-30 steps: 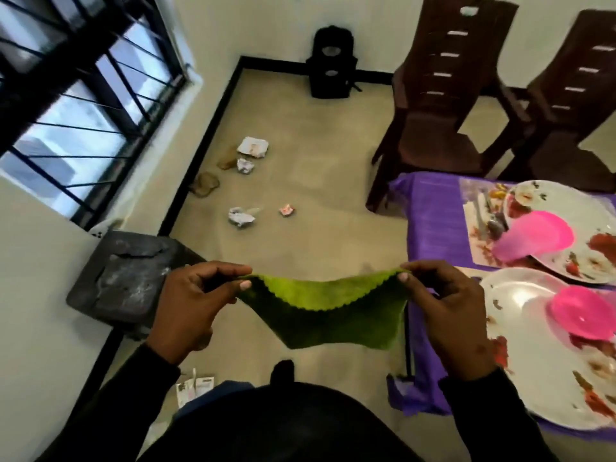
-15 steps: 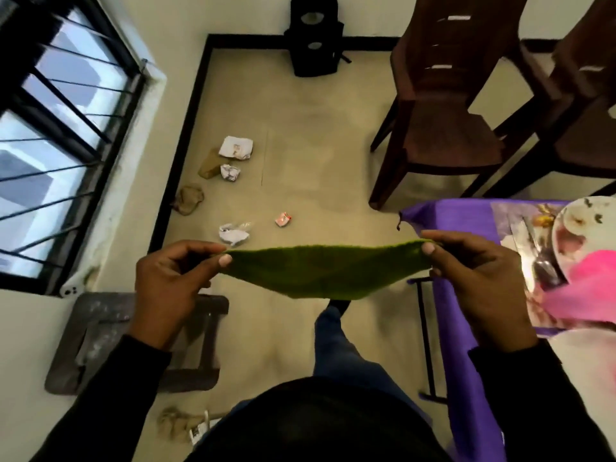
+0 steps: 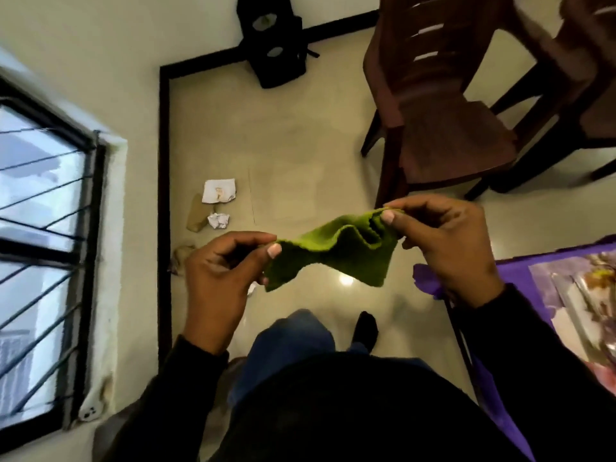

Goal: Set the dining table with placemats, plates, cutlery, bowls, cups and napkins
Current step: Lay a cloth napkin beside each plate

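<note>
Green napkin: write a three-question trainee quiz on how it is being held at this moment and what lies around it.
1. True or false: the green napkin lies flat on the purple tablecloth.
2. Which hands hold the napkin? A) left hand only B) right hand only C) both
3. Fill in: beyond the hands, a brown ____ stands on the floor.

Key: 1. False: it hangs slack in the air between the hands. 2. C: each pinches one end. 3. chair.

Open floor (image 3: pixel 300 155) lies ahead of both hands; brown chair (image 3: pixel 443 128) and purple-covered table (image 3: pixel 513 271) block the right
</note>
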### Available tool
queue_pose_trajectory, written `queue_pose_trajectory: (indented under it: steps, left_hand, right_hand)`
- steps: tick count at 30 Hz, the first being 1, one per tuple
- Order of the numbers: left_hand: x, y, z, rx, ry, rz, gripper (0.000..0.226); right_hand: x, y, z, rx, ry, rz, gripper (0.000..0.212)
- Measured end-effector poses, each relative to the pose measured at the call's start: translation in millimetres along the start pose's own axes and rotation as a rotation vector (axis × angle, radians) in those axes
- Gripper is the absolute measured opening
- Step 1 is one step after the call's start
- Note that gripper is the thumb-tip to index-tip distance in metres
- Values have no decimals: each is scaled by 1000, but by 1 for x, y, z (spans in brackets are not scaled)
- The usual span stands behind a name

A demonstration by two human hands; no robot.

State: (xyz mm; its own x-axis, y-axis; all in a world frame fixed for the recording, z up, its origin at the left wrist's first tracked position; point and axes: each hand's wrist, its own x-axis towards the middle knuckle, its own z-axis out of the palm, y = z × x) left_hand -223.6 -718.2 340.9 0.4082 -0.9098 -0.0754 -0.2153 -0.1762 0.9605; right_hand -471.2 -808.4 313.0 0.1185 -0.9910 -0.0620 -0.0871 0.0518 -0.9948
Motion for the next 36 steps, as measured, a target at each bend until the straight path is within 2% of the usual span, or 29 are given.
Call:
queue_pose_trajectory:
  steps: [3,8,11,15,19,22,25,29,31,34,36]
  left_hand:
    - [49,2,8,-47,-76,-7,16]
    - [162,4,32,-45,-331,0,20]
    - [228,12,51,13,-607,72,18]
    - [290,25,103,177,-1079,363,7]
    - [277,51,175,137,-1358,396,9]
    - [252,71,223,97,-1438,491,6]
    - [217,82,263,76,-1501,504,7]
    - [167,96,294,107,-1675,619,9]
    - [156,104,307,127,-1758,709,11]
    - [144,117,330,150,-1856,770,13]
    - [141,129,344,183,-1923,748,14]
  right_hand:
    - [24,1,1,-29,49,19,12]
    - [56,-4,-9,-103,239,134,14]
    - [59,-19,-15,-90,333,197,16]
    - [56,-27,-12,-98,513,236,16]
    - [35,-24,-5,-101,754,232,12]
    - [18,-24,-5,-89,900,213,14]
    - [-11,-22,-13,-160,1033,219,13]
    - [-57,-14,-19,-56,1281,242,13]
    - [-76,-9,-24,-20,1317,294,16]
    - [-105,-9,-36,-23,1267,369,16]
    - [-121,-16,-43,25,1225,383,15]
